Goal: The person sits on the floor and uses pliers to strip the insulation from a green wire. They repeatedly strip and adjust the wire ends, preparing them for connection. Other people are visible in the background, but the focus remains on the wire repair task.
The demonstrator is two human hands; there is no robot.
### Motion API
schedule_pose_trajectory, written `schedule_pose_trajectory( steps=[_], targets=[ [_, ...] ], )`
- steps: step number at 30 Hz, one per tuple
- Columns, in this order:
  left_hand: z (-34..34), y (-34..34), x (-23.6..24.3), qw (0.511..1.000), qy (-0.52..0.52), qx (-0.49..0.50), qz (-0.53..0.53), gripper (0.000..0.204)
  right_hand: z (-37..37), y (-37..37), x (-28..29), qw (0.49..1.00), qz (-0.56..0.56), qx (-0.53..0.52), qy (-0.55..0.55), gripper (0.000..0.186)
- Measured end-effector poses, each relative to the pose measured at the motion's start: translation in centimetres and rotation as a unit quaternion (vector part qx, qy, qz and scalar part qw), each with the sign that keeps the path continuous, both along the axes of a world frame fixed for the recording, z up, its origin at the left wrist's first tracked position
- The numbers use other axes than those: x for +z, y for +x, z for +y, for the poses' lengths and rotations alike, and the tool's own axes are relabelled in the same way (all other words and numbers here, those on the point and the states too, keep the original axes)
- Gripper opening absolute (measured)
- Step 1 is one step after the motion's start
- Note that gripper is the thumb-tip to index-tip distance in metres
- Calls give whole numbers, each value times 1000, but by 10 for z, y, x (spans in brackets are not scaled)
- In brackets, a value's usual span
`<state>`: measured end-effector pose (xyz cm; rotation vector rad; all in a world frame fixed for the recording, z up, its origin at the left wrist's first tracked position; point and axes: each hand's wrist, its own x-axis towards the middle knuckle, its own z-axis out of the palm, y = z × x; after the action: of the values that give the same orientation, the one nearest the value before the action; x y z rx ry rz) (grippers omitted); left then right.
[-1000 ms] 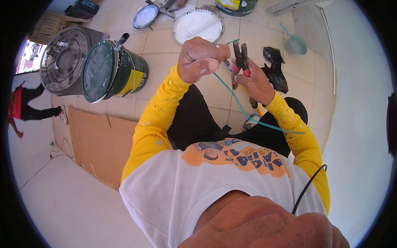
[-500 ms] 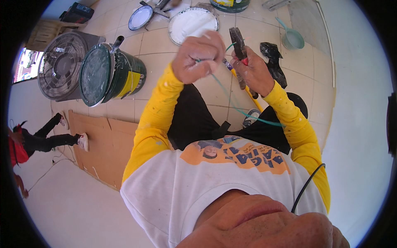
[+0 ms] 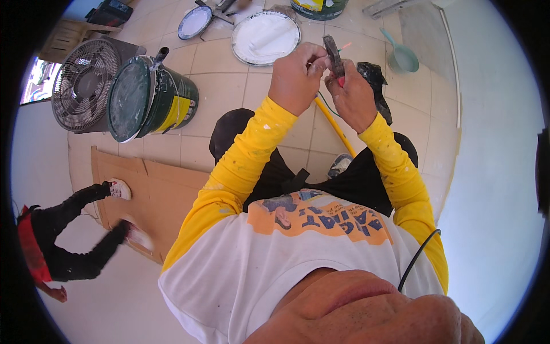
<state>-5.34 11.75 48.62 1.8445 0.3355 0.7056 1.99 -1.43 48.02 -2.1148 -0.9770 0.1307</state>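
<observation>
My left hand (image 3: pixel 296 80) is closed in a pinch on a thin green wire (image 3: pixel 327 104) right at the pliers. My right hand (image 3: pixel 350 97) is closed on red-handled pliers (image 3: pixel 333 55), their dark jaws pointing up beside my left fingertips. A short end of wire with a reddish tip sticks out past the jaws. Below both hands, a yellow pole (image 3: pixel 338 129) runs down between my black-trousered legs; crumpled black plastic (image 3: pixel 378 92) lies just right of my right hand.
Left: a lidded green bucket (image 3: pixel 130 100), a fan (image 3: pixel 86 86), cardboard (image 3: pixel 137 189), and another person's legs (image 3: pixel 74 212) stepping on it. Ahead: a pan of white paint (image 3: pixel 252 37), a smaller plate (image 3: pixel 193 23), another bucket (image 3: pixel 318 10). Right: a dipper (image 3: pixel 404 60) and white wall (image 3: pixel 498 172).
My left hand has shifted right, meeting the pliers, and the long wire tail has mostly gone from view. The other person has walked onto the cardboard, moving down the picture.
</observation>
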Motion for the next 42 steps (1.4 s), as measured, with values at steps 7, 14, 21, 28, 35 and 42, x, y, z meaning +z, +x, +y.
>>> schedule_pose_trajectory(
  steps=[7,14,21,28,35,42],
  targets=[
    [-2,4,12,979,197,26,-38,8,-10,0,8,999,46,1,-10,27],
    [8,-2,18,992,-53,-116,-4,12,-13,5,9,997,-74,-9,24,29],
    [24,-17,37,739,-462,-464,161,25,-20,71,46,814,-518,191,181,39],
    [22,-15,21,866,-184,-429,177,25,-45,47,39,955,-165,247,-19,26],
    [-17,29,-11,855,-228,-466,14,24,-80,36,21,983,127,119,55,26],
    [-47,48,-5,734,-493,-452,117,44,-99,22,36,895,405,75,170,33]
  ],
)
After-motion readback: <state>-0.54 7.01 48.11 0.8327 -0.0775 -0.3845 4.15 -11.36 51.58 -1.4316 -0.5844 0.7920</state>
